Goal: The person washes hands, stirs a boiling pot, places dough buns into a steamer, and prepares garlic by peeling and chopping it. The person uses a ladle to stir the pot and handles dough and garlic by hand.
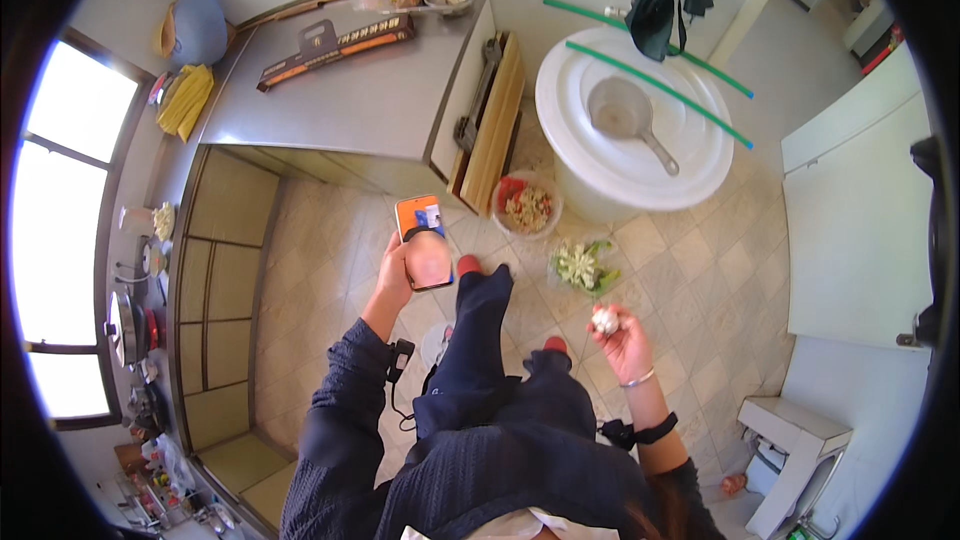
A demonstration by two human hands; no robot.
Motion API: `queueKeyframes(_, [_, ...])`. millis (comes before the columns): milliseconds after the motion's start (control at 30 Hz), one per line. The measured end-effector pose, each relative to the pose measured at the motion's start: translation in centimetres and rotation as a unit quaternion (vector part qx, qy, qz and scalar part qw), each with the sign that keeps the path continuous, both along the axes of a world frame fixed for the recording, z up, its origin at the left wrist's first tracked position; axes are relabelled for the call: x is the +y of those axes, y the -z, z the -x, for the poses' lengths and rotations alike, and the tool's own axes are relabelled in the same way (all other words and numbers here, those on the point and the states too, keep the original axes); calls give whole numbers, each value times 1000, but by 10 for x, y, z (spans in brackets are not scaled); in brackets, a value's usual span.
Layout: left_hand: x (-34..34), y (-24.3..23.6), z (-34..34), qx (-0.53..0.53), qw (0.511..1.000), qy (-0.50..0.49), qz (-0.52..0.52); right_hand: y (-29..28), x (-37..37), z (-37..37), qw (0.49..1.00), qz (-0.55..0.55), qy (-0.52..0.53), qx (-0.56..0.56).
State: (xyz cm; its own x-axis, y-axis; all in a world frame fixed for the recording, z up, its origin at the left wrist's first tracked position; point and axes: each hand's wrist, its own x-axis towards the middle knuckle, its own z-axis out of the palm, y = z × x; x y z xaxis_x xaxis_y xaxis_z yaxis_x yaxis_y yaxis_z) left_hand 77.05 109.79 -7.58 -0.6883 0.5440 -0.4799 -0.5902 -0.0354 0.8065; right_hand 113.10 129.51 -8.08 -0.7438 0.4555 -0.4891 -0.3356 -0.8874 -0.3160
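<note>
1. As far as can be judged, only the picking-up is done: a smartphone is held in the left hand, and a garlic bulb is held in the right hand.
2. The bulb is judged to be whole; no clove is seen split off beside the right hand. It is small and partly covered by the fingers, so loosened skin cannot be ruled out.
3. Left untouched by both hands are the leafy greens on the floor, just ahead and left of the right hand, and the round bowl of mixed pieces, farther ahead and between the 2 hands.
4. The left hand is closed around the smartphone's lower part, with the screen turned upward; its forearm is angled forward.
5. The right hand is closed on the bulb, which is pinched at the fingertips. The forearm is stretched forward, and a bracelet is worn at the wrist.
6. The 2 hands are kept well apart. A white lidded tub is seen well ahead of the right hand, with a long-handled dipper and 2 green poles laid on top.
</note>
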Motion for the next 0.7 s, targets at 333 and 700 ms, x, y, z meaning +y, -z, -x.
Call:
queueKeyframes(333, [78,101,264,94,987,14,132,42,-19,210,989,26,-65,-133])
queueKeyframes(700, [101,114,324,270,937,136,174,95,67,331,969,-29,134,-206])
